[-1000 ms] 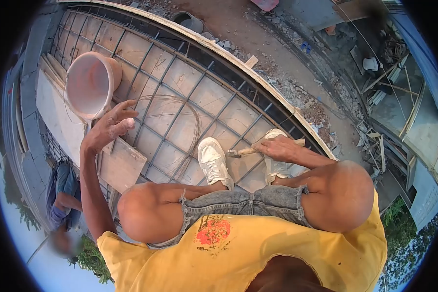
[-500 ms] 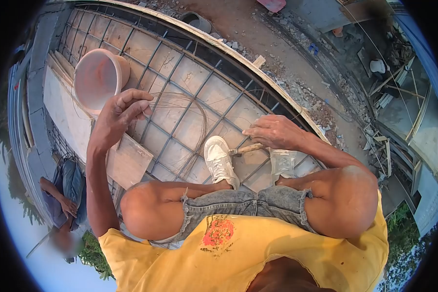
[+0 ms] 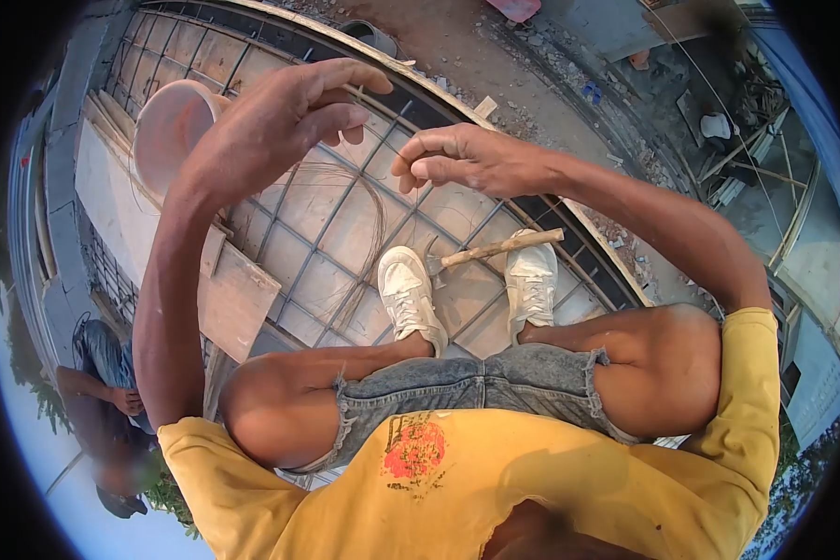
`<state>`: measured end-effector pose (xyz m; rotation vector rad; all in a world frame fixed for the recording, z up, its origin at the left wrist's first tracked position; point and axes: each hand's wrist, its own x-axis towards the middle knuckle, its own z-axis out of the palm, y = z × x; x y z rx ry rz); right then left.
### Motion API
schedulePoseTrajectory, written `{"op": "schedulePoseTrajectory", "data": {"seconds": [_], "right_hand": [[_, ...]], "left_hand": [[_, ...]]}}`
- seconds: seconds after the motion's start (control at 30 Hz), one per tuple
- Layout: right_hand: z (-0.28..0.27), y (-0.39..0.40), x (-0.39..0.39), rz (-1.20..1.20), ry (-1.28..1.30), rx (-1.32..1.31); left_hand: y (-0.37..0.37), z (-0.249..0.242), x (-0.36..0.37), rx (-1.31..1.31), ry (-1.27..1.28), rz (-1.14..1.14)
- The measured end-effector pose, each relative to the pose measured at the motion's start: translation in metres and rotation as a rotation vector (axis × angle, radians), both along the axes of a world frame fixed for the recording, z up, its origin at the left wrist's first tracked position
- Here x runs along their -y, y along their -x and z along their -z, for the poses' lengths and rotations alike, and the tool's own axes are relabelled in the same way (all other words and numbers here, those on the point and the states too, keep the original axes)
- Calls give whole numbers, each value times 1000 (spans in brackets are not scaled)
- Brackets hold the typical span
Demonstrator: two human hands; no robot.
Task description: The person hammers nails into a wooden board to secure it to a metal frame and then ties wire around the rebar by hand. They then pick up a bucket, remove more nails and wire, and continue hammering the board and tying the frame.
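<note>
My left hand point(image 3: 285, 126) is raised over the rebar grid, fingers bent forward and the thumb apart from them, with nothing visible between. Close by on its right, my right hand point(image 3: 462, 161) has its fingers curled in toward the thumb. A faint thin strand seems to show below these fingertips, but what they hold is too fine to make out. Below the hands, a loose coil of thin wire point(image 3: 380, 219) lies on the steel rebar grid point(image 3: 331, 261). A hammer point(image 3: 504, 247) with a wooden handle rests across the grid between my white shoes, its head by the left one.
A pale bucket point(image 3: 170, 135) lies tipped behind my left hand. Wooden boards point(image 3: 238, 303) lie along the left side. A timber form edge point(image 3: 401, 65) borders the grid, with rubble ground beyond. Another person point(image 3: 112, 373) sits at the far left.
Both hands have risen and moved farther out; the right has swung left, away from the hammer, close to the left. The left hand's fingers have spread from their pinch. The hammer handle now shows fully.
</note>
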<state>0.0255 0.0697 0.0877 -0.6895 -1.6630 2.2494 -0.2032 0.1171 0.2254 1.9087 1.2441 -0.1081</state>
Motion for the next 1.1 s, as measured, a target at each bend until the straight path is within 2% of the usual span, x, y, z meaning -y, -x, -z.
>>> {"op": "schedulePoseTrajectory", "data": {"seconds": [0.13,0.17,0.27,0.33,0.4,0.47,0.6,0.67,0.77,0.87,0.9,0.97,1.0,1.03,1.1], "right_hand": [[6,-2,7,51,-192,60],[9,6,8,127,-65,27],[10,20,-18,468,119,4],[-22,2,-16,516,62,46],[-62,-24,2,385,-95,102],[-95,-46,23,193,-246,131],[-132,-59,53,-85,-404,128],[-143,-61,64,-161,-440,121],[-154,-67,72,-213,-475,110],[-159,-74,78,-238,-510,110],[-162,-76,81,-246,-514,109],[-165,-80,85,-243,-538,114],[-165,-81,87,-239,-548,110],[-166,-82,88,-237,-556,105],[-167,-80,87,-221,-567,105]], "left_hand": [[33,25,16,209,64,-249],[37,30,19,262,65,-305],[57,55,31,278,-156,-529],[80,79,51,141,-177,-615],[100,104,73,-15,-188,-635],[108,122,101,-99,56,-571],[98,184,144,-283,327,-387],[86,213,152,-249,371,-505],[53,244,152,-6,344,-755],[13,270,169,196,179,-918],[3,258,172,138,139,-884],[7,283,193,70,-52,-761],[8,276,197,27,-149,-702],[8,270,201,19,-177,-747],[10,260,201,-12,83,-937]]}}
